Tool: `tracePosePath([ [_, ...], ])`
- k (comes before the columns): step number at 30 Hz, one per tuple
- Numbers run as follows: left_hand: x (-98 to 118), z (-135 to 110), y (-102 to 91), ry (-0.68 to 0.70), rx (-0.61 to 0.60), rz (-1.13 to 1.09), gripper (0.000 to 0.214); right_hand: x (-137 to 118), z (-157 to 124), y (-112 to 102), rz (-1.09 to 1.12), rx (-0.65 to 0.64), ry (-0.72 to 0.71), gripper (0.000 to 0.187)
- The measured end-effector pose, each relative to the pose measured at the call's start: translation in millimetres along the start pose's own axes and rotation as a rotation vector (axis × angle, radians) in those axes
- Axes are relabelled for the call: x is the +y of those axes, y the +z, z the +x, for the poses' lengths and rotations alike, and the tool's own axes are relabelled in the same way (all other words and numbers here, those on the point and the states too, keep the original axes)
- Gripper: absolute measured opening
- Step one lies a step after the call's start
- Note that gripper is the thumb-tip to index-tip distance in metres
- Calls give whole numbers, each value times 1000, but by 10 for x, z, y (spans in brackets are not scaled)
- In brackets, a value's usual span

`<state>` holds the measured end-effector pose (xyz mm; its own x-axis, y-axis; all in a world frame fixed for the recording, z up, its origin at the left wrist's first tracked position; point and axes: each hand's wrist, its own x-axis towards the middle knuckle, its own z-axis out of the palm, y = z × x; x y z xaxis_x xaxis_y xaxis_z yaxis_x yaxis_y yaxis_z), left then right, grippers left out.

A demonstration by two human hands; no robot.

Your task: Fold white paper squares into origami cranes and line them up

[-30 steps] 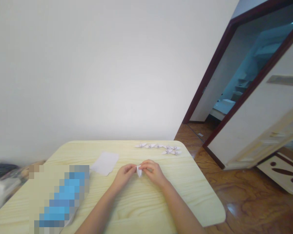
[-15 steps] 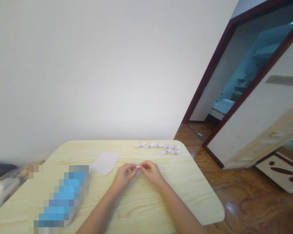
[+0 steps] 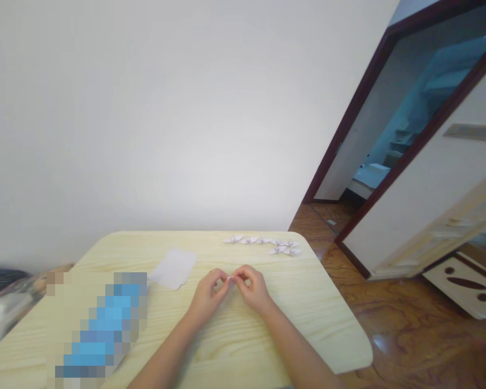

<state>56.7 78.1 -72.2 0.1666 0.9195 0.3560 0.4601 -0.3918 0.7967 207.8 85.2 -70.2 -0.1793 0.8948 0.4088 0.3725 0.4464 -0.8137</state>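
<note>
My left hand (image 3: 209,296) and my right hand (image 3: 252,289) meet over the middle of a light wooden table (image 3: 235,346). Both pinch a small folded piece of white paper (image 3: 230,279) between their fingertips; most of it is hidden by the fingers. A flat white paper sheet (image 3: 173,268) lies on the table to the left of my hands. Several small folded paper figures (image 3: 267,245) sit in a row near the table's far right corner.
A pixelated blue patch (image 3: 101,324) covers part of the table's left side. A white wall stands behind the table. On the right, an open dark-framed doorway (image 3: 389,135) and a white door (image 3: 441,205) stand over a glossy wooden floor (image 3: 421,335). Dark clutter lies at far left.
The folded paper showed as a white point hanging below my fingers a second ago; now my fingertips have closed round it and only a sliver shows. My hands have barely shifted.
</note>
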Motion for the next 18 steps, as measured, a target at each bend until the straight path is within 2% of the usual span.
tracePosePath([
  [4, -28, 43, -22, -101, -86, -170, 26, 55, 25, 42, 97, 73, 153, 9],
  [6, -43, 57, -20, -133, -102, -225, 26, 73, 31, 47, 124, 92, 185, 10],
  [11, -41, 59, -3, -171, -66, -249, 20, 45, 12, -2, 130, 16, 128, 13],
  [15, -43, 70, -30, -106, -14, -260, 17, 34, -1, -34, 185, -49, 60, 16],
  [18, -52, 83, -52, -56, 19, -251, 17, 49, -2, -37, 208, -34, 58, 17],
])
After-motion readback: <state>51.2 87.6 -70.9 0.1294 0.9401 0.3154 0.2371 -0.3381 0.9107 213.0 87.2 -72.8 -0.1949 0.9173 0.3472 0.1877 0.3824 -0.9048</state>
